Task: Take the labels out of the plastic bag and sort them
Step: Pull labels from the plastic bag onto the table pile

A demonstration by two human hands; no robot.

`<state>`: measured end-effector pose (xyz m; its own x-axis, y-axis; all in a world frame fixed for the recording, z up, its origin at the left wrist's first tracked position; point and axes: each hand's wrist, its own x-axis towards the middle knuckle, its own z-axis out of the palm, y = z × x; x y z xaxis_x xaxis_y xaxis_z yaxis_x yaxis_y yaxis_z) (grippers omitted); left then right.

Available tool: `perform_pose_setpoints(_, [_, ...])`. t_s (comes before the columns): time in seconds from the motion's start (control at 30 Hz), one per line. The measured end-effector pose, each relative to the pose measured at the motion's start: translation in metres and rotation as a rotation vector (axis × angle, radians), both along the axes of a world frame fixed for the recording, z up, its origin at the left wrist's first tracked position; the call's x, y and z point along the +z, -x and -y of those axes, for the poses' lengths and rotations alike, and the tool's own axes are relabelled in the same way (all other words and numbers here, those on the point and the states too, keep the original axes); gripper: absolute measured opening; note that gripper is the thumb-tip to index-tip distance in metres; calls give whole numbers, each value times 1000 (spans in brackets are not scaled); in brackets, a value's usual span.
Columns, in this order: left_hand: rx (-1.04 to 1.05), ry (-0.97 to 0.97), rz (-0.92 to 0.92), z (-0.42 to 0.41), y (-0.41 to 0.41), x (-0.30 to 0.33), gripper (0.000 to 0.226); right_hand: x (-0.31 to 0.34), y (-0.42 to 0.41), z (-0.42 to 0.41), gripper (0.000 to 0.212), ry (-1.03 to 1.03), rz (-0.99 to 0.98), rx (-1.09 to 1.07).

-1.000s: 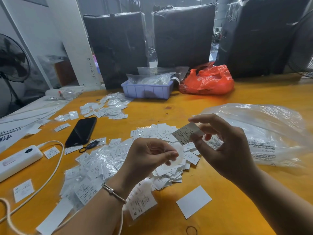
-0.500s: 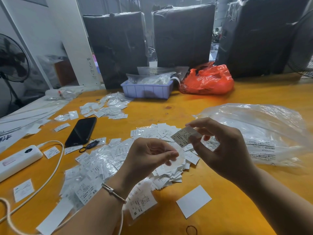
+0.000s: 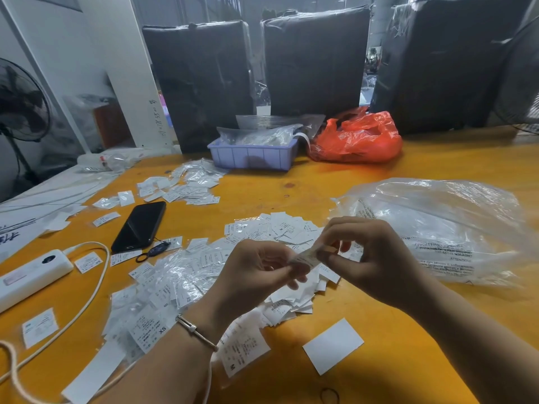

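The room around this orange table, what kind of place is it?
Probably a garment packing workshop: size labels heaped on the table, a clear plastic bag, and large black wrapped bales behind.

Bare table (image 3: 408, 330) nearside; labels (image 3: 163, 287), bag (image 3: 443, 228) seemingly crowd the middle.

Left hand (image 3: 256, 269) and right hand (image 3: 370, 258): raised side by side, fingers curled, fingertips meeting in a shared pinch; left wrist braceleted.
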<state>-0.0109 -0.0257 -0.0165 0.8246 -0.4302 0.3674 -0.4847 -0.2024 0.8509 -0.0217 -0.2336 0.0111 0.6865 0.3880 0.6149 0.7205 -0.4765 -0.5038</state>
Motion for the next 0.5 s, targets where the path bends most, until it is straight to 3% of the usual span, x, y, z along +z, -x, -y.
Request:
perform_pose_setpoints(0.17, [10, -15, -31, 0, 0, 0, 15, -3, 2, -3, 27, -107, 72, -111])
perform_pose_setpoints(0.33, [12, -4, -48, 1, 0, -1, 14, -4, 2, -3, 16, 8, 150, -103])
perform_pose_setpoints(0.5, [19, 19, -12, 1, -1, -1, 12, -9, 1, -6, 17, 58, 4, -26])
